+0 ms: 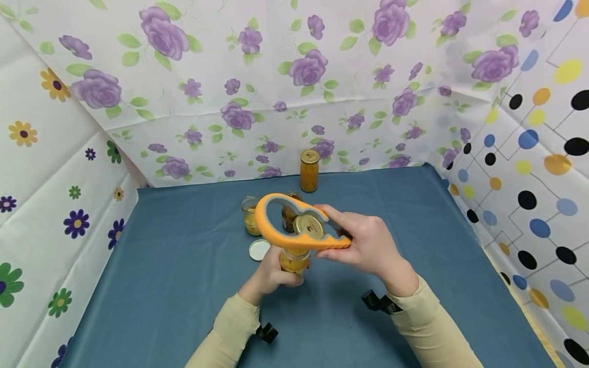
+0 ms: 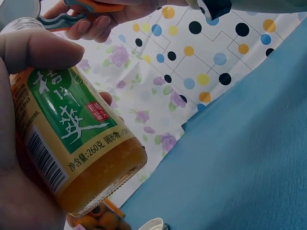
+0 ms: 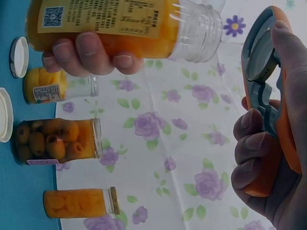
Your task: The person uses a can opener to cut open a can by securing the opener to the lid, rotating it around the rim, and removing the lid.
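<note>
Below the head view's centre, the left hand [image 1: 272,271] wraps round an uncapped glass jar of orange fruit [image 1: 294,262]. Above it, the right hand [image 1: 369,243] grips an orange-and-grey jar opener [image 1: 286,239] with a gold lid [image 1: 309,226] inside.

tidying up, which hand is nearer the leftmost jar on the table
Left: the left hand is in front of the jar, slightly right; the right hand is farther right.
</note>
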`<state>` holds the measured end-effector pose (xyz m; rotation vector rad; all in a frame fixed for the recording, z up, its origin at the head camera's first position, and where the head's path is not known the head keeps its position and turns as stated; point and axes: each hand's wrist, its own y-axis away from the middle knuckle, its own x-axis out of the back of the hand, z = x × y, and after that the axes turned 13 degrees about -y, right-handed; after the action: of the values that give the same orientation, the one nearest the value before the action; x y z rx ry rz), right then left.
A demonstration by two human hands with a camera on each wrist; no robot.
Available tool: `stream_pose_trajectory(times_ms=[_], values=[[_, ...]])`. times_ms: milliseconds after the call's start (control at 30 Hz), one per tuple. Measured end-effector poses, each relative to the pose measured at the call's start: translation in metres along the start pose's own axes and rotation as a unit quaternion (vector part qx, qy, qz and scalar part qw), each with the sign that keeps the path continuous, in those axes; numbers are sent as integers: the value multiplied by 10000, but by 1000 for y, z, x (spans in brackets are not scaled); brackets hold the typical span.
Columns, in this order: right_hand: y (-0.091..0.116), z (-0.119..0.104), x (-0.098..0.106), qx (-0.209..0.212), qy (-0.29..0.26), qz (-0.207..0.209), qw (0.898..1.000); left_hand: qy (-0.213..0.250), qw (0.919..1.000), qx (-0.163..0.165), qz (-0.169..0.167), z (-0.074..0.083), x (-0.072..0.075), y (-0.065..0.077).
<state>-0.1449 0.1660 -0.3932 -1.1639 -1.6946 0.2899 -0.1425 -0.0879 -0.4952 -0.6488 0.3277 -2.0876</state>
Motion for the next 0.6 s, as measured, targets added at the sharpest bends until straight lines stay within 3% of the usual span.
stream_pose_trajectory(times_ms=[600], values=[[13, 14, 9, -464, -35, 166, 9988, -14, 9988, 464, 147, 0, 4, -2]])
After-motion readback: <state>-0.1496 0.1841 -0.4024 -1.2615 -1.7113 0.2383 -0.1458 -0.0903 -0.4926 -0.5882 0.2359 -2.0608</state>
